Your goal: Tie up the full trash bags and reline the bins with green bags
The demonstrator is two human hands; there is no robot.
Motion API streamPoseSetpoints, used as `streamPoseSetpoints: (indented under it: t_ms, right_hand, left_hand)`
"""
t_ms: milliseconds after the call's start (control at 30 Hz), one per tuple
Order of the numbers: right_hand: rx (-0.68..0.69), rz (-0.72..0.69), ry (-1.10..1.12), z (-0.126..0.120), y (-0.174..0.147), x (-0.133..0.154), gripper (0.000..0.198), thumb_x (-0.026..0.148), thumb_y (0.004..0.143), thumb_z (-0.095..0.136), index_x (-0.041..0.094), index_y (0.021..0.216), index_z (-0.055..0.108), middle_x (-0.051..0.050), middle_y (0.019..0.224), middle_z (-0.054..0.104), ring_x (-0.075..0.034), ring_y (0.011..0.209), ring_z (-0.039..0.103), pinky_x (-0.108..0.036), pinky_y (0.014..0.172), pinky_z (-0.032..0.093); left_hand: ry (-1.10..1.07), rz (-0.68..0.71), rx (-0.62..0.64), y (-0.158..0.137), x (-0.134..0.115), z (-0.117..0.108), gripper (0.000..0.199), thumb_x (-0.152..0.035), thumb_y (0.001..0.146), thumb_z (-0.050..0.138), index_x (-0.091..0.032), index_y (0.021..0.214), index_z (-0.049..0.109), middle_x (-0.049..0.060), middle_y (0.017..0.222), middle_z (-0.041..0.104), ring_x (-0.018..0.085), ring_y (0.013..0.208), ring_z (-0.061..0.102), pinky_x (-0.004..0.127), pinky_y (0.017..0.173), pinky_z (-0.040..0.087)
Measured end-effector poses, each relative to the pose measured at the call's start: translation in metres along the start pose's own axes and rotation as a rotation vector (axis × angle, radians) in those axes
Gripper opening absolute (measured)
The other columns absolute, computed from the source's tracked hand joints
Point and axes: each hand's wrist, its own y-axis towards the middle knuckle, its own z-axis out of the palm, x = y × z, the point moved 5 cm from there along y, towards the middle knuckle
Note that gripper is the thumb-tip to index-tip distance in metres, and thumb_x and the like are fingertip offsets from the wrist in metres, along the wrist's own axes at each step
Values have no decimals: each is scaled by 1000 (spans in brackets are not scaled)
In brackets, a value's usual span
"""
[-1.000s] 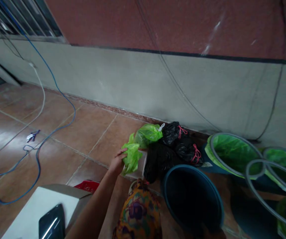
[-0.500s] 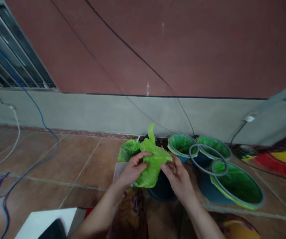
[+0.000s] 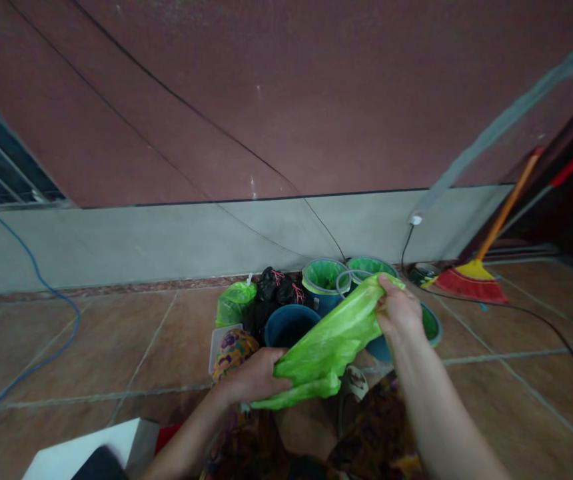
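A green plastic bag [image 3: 331, 340] is stretched slantwise between my hands, above my lap. My left hand [image 3: 261, 377] grips its lower left end, and my right hand [image 3: 399, 308] pinches the upper right end, higher and farther out. Just beyond the bag stands a blue bin [image 3: 291, 323] with no liner showing. Behind it and to the right are bins lined with green bags, among them one by the wall [image 3: 324, 277] and another beside it [image 3: 370, 265]. A loose grey ring [image 3: 342, 285] leans on them. The bag and my right arm partly hide a nearer lined bin [image 3: 431, 325].
Black tied bags [image 3: 274, 287] and a filled green bag [image 3: 235, 303] lie by the wall. A red and yellow broom [image 3: 476, 280] leans at the right. A black cable [image 3: 531, 312] and a blue cable [image 3: 69, 333] cross the tiles. A white box [image 3: 91, 447] sits lower left.
The green bag, crumpled between my hands before, is now pulled out long. My right hand has moved up and right, my left slightly down. The view has turned right, bringing the broom handle into sight.
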Motion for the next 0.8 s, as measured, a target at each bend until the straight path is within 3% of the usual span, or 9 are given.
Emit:
streamPoseSetpoints:
  t_ms: [100,200,300,400,467,533,567,667,800]
  right_hand:
    - [-190,97,43,-24,24,3,22,6,76,61,18,69,45,9,55,49,-4,42,47,-14,43,45]
    - [-206,140,66,-35,40,3,17,1,80,51,18,76,48,6,64,53,-4,52,55,-16,57,53]
    - [-73,53,28,-32,28,-1,16,11,78,58,19,91,53,2,82,59,-10,72,65,-27,71,58]
    - [50,-219,-296,-24,-23,-10,44,31,74,71,23,114,55,-2,104,63,-16,89,65,-35,83,55]
    - [353,-342,-606,-8,-72,-31,45,39,77,68,22,117,59,-5,106,66,-20,96,64,-40,92,51]
    - [700,-382,-815,6,-120,-62,48,37,76,67,22,122,60,-8,118,66,-24,109,61,-42,99,47]
    - [779,-399,-868,9,-136,-74,51,34,76,65,22,125,59,-9,122,65,-25,113,59,-42,101,46]
    - [757,-344,-963,9,-148,-99,41,29,80,54,18,119,62,-9,110,70,-24,102,65,-39,92,49]
    - [671,-272,-960,-2,-118,-105,26,31,79,50,19,92,69,-5,83,73,-22,74,66,-32,73,49]
  left_hand:
    - [-81,9,-53,-6,11,-13,19,-25,72,62,-16,88,66,-3,77,61,12,70,52,19,62,39]
    - [-299,22,-98,-10,20,-22,19,-30,70,69,-16,80,64,-3,73,59,10,66,50,19,60,39]
    - [-586,-28,-254,-6,27,-27,27,-35,65,75,-16,81,64,-3,70,61,9,59,50,20,57,40]
    - [-820,-86,-500,0,29,-31,32,-37,61,78,-16,81,64,-1,68,63,10,56,53,21,54,42]
    - [-902,-112,-581,4,25,-28,34,-37,59,80,-16,82,65,0,69,64,11,57,55,21,52,41]
    - [-954,-118,-572,8,17,-23,38,-37,58,82,-15,84,66,1,71,65,11,58,57,20,51,41]
    - [-972,-114,-558,9,13,-20,40,-39,58,83,-15,84,66,1,72,65,11,59,57,20,51,40]
    - [-986,-94,-544,13,8,-18,45,-49,58,83,-15,81,66,1,71,66,12,60,58,21,54,42]
    - [-902,-35,-565,17,16,-35,49,-52,57,83,-14,83,66,3,78,69,13,68,62,25,67,48]
